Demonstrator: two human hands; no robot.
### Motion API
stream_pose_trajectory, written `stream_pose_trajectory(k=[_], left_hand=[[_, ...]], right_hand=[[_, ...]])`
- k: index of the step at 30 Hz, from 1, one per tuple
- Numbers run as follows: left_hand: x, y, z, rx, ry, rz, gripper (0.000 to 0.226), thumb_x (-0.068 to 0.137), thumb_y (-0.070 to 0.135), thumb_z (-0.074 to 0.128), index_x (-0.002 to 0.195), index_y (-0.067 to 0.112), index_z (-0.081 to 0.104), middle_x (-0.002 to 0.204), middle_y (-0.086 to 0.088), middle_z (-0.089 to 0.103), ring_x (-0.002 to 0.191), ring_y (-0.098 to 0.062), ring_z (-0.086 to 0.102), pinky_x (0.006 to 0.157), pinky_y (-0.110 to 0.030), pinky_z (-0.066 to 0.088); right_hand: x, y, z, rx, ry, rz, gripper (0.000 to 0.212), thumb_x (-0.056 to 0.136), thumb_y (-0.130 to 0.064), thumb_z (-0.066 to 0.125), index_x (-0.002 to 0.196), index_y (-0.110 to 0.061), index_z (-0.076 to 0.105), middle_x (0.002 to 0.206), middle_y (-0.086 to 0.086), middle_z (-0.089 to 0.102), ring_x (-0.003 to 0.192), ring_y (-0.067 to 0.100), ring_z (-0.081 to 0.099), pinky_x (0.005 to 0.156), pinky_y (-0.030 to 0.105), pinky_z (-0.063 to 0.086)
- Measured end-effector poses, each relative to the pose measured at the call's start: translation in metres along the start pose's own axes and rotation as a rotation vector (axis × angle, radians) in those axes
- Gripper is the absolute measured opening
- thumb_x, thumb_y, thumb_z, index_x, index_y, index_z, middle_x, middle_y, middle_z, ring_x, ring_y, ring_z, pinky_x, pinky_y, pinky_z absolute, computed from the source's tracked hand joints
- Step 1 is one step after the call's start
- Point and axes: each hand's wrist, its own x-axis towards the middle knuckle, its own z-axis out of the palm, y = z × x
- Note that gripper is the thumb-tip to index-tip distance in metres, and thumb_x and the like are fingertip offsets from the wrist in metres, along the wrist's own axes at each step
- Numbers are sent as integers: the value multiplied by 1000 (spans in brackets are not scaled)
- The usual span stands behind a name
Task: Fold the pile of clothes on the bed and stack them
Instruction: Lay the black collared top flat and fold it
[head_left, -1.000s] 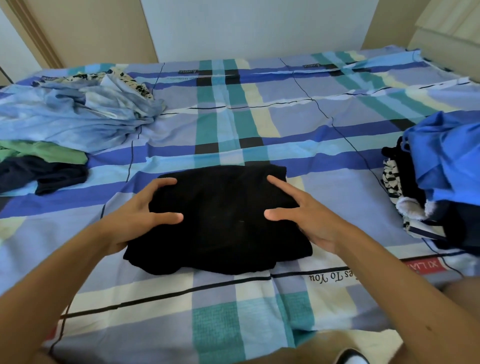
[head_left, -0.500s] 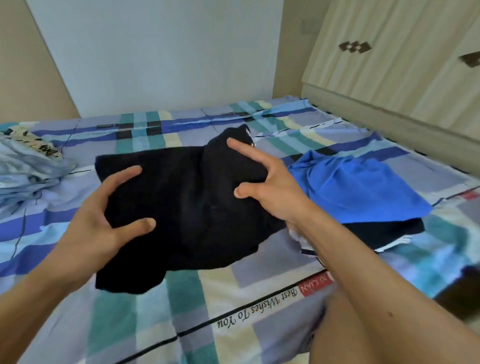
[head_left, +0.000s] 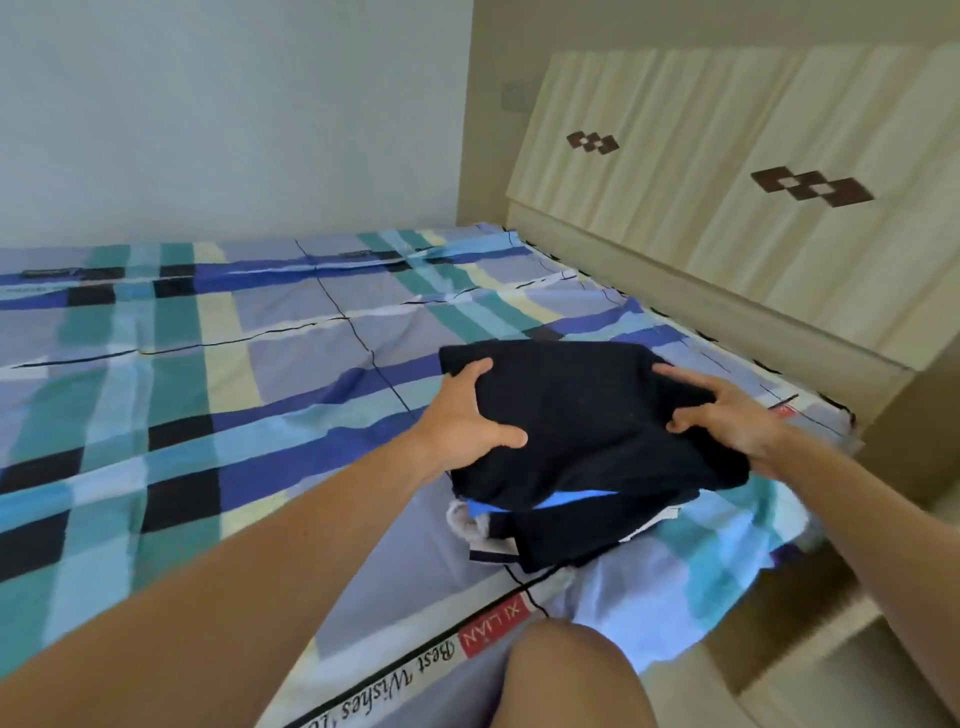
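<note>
- The person is holding a folded black garment (head_left: 587, 415) by both sides, right over the stack (head_left: 550, 540) that is sitting near the right edge of the bed (head_left: 208, 389).
- The left hand (head_left: 462, 421) is gripping the garment's left edge, with the thumb pressing down on top.
- The right hand (head_left: 737, 421) is clutching the right edge with curled fingers.
- The garment seems to be touching the stack, though I cannot tell whether it is resting there fully.
- Beneath it a blue garment (head_left: 571, 500) is peeking out as a thin strip. A dark piece and something pale and striped are lying lower down, so several items are looking done already.
- To my eye this piece is nearly finished: it is only needing to be let go and perhaps squared up on the stack.
- The unfolded pile is not showing from this angle, so I cannot say how much is waiting to be folded.
</note>
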Motion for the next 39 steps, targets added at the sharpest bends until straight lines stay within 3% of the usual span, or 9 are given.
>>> stream_pose_trajectory(k=[3,7,10,12,17,30,34,36,39], left_hand=[[-3,6,-6,203,-71,-79,117,65,37,92,157,31,19,155,-4,24,141,-27,36,116,-42,36],[-3,62,-26,837,-16,-73,135,55,79,76,158,35,2,164,-5,-1,150,-37,10,120,-53,20],[16,90,-12,797,35,205,125,62,85,65,159,34,5,167,0,-2,154,-27,0,123,-52,12],[30,85,4,848,-61,234,126,63,90,58,159,33,2,168,1,-6,154,-25,-9,124,-53,3],[37,0,28,888,-157,135,142,49,95,60,155,40,-16,168,3,-12,154,-29,-11,122,-60,1],[22,-8,21,735,14,263,127,55,90,65,157,32,15,164,2,20,151,-22,17,122,-52,16],[-7,-1,-12,485,65,288,92,73,57,80,149,28,37,146,3,48,135,-17,44,113,-42,37],[-27,-1,-35,300,91,298,74,79,41,81,142,29,46,129,5,60,121,-11,55,104,-39,47],[-62,-3,-77,181,184,348,57,80,30,83,131,30,56,113,9,67,108,-4,62,94,-36,54]], right_hand=[[4,21,-4,37,-81,96,84,59,-8,71,136,-38,56,142,3,56,115,26,63,86,35,53],[21,-20,-19,-382,73,-93,99,66,-25,80,152,-39,33,155,-9,31,141,17,36,99,31,38],[25,-60,2,-277,143,-377,81,82,-35,78,149,-45,33,151,-19,31,136,2,33,108,27,29],[29,-65,23,-325,59,-422,77,85,-50,72,150,-44,32,157,-22,24,141,1,28,115,27,23],[32,13,65,-638,-67,-376,117,54,-103,39,155,-48,19,167,-15,3,153,6,-2,125,47,-2],[27,10,64,-586,-57,-310,104,65,-90,51,155,-47,21,167,-15,6,153,6,2,125,47,0],[17,-27,57,-540,-32,-251,83,77,-67,69,149,-39,40,160,-11,31,147,12,29,122,40,23],[14,-48,65,-509,82,-312,69,80,-56,75,140,-31,54,146,-8,52,135,13,47,114,38,37],[1,-81,101,-335,60,-413,59,83,-42,78,136,-28,58,136,-11,60,126,7,56,109,36,45]])
